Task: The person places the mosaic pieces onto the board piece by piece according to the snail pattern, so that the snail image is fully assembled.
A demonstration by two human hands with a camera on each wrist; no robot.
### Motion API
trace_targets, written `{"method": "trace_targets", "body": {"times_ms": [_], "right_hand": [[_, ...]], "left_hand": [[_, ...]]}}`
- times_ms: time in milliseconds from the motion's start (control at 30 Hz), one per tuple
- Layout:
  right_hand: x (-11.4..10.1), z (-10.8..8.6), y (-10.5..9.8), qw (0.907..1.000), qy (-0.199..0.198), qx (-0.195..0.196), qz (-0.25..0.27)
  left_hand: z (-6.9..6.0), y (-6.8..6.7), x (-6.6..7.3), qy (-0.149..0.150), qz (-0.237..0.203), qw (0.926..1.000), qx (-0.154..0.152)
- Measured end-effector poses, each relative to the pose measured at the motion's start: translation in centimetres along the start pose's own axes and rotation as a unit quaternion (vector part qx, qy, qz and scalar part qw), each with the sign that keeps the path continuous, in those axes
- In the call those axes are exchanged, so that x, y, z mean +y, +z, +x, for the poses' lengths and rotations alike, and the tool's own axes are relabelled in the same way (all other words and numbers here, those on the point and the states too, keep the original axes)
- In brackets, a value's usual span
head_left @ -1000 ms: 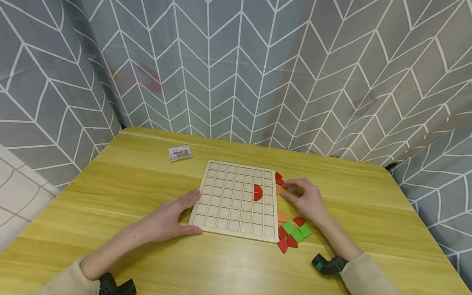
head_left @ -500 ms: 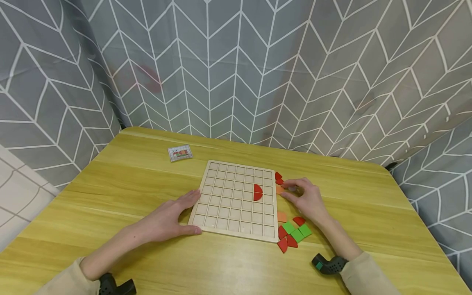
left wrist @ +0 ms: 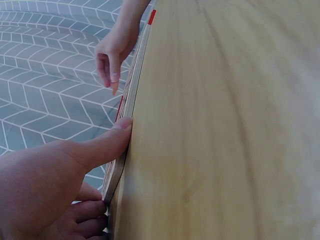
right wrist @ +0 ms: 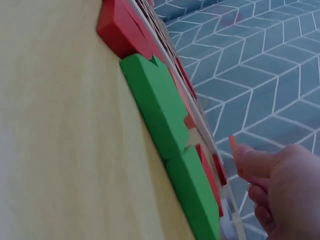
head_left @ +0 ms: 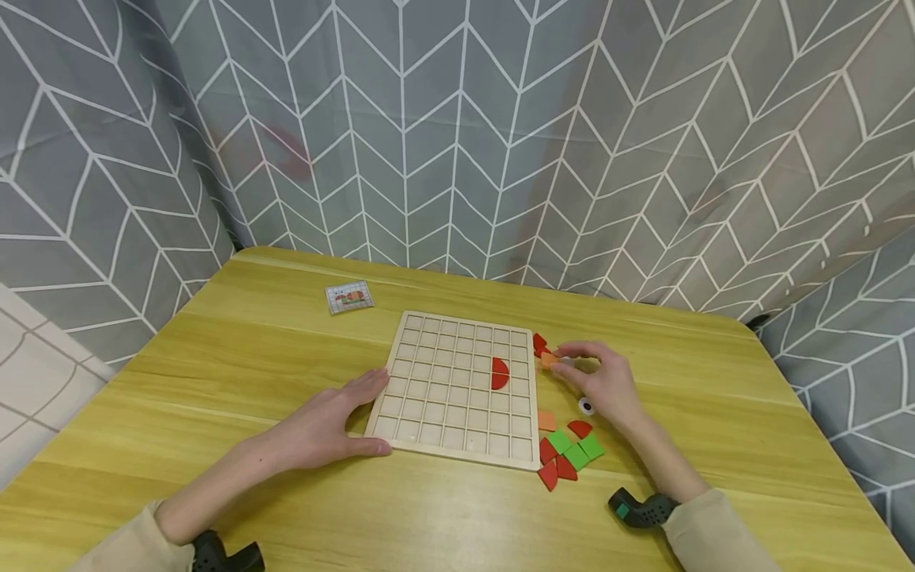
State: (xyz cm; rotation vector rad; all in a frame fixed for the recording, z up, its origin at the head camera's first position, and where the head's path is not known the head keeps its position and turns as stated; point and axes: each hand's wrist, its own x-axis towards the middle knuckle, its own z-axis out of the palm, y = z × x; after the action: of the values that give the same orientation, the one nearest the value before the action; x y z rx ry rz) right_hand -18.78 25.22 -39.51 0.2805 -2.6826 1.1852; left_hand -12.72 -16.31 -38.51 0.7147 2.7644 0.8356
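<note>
A wooden grid board (head_left: 443,388) lies on the table, with a red half-round made of two quarter pieces (head_left: 499,373) in its cells. My left hand (head_left: 322,425) grips its near left corner, thumb on the front edge (left wrist: 112,140) and fingers along the left side. Just past the right edge, my right hand (head_left: 604,385) pinches an orange tile (head_left: 549,361) between thumb and fingertips. The right wrist view shows this orange tile (right wrist: 232,144) edge-on, held up off the table. Red pieces (head_left: 539,342) lie close beyond that hand, and a round eye piece (head_left: 586,406) lies beneath its wrist side.
Right of the board's near corner lie several green squares (head_left: 576,456), red quarter pieces (head_left: 547,477) and another orange tile (head_left: 546,420). A small pattern card (head_left: 349,297) rests at the back left of the wooden table (head_left: 286,349). A patterned grey curtain (head_left: 457,143) hangs behind.
My right hand has lifted the orange tile from beside the board and moved slightly right. The eye piece now shows on the table beside that hand. My left hand stays put.
</note>
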Motion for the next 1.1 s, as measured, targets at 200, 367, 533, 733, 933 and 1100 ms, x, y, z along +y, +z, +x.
{"method": "trace_targets", "body": {"times_ms": [200,367,533,733,933,1100], "right_hand": [[-2.8,0.1,1.0,0.9967,0.065,-0.012,0.048],[-4.6,0.4,2.6,0.9985,0.036,-0.008,0.04],[-5.9,0.5,3.9,0.9979,0.026,-0.021,0.057],[-7.0,0.9,5.2,0.9979,0.013,-0.024,0.059],[-7.7,1.1,6.2,0.9974,-0.011,-0.032,0.064],[-7.8,1.3,6.8,0.9975,-0.028,-0.033,0.057]], "left_hand": [[0.0,0.0,0.0,0.0,-0.001,1.0,0.002],[0.0,0.0,0.0,-0.002,-0.001,1.0,0.0],[0.0,0.1,0.0,-0.006,-0.005,1.0,-0.003],[0.0,0.1,0.0,-0.002,-0.005,1.0,-0.002],[0.0,0.2,0.0,-0.002,-0.003,1.0,-0.001],[0.0,0.3,-0.1,-0.003,0.0,1.0,0.0]]}}
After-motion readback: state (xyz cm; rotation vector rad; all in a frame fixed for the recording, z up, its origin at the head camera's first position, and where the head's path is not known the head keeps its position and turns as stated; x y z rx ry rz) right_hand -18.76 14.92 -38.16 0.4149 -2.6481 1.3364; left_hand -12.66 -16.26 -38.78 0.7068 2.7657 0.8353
